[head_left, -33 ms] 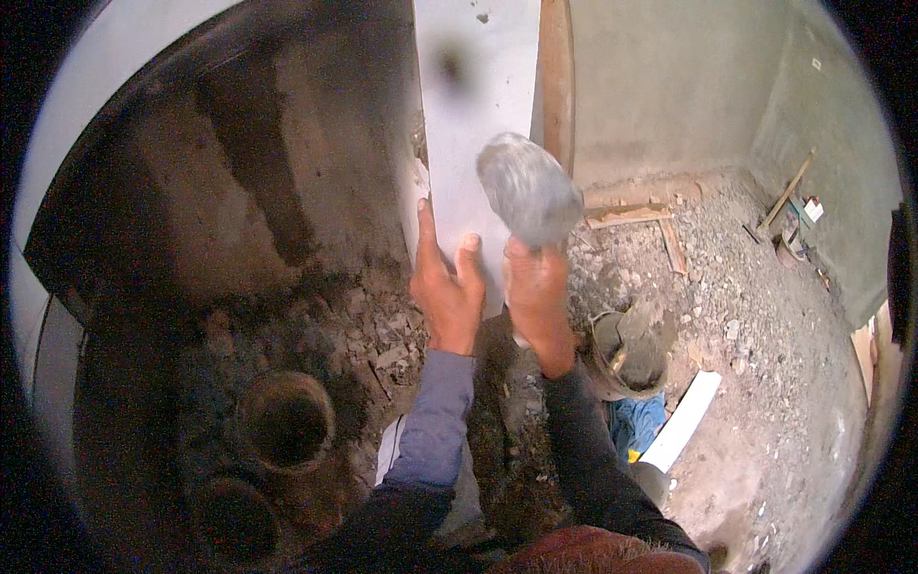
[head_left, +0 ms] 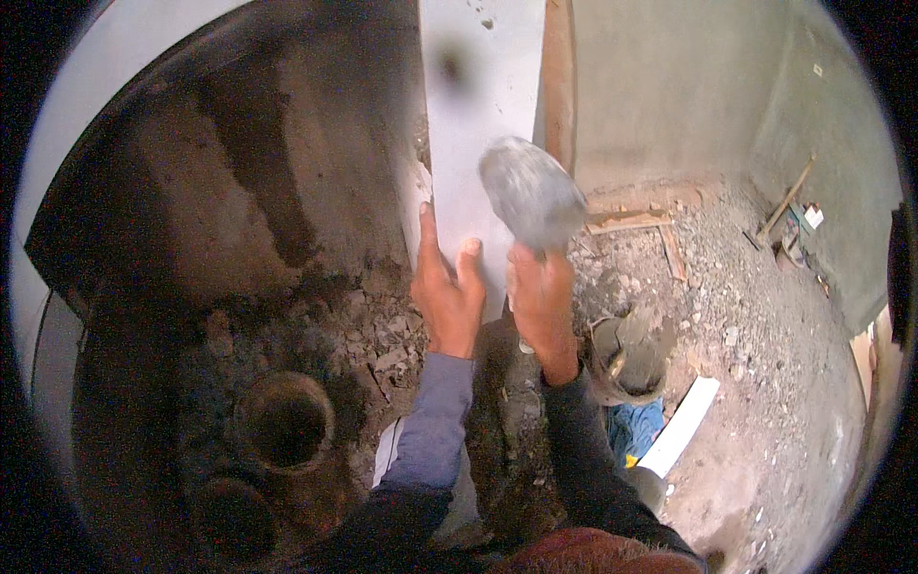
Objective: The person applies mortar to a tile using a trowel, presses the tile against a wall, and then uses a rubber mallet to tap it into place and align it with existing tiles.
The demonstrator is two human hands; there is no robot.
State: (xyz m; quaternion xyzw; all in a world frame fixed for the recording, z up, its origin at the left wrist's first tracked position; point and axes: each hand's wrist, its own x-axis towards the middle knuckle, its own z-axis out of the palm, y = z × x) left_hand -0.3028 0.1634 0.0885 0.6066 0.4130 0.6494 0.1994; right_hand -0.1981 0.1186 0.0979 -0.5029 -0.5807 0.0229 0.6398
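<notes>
A long white slab (head_left: pixel 478 124) runs up the middle of the view, along the narrow wall end. My left hand (head_left: pixel 448 301) grips its lower left part, the thumb on the white face and the index finger stretched along the left edge; the other fingers are hidden. In my right hand (head_left: pixel 543 306), closed with the knuckles up, is the handle of a trowel (head_left: pixel 532 191). Its broad grey blade, smeared by motion, covers part of the slab's right edge. Whether the blade touches the slab I cannot tell.
A mortar-stained bucket (head_left: pixel 628 359) stands right of my right forearm, with blue cloth (head_left: pixel 635 429) and a white strip (head_left: pixel 681 426) below it. Two round dark openings, one a rimmed pipe (head_left: pixel 285 421), lie at left. Rubble, wood strips (head_left: pixel 626 222) and a long-handled tool (head_left: pixel 786 201) are at right.
The trowel and my right hand sit slightly lower and further right in the picture. The whole view has shifted a little; my left hand keeps its place on the slab.
</notes>
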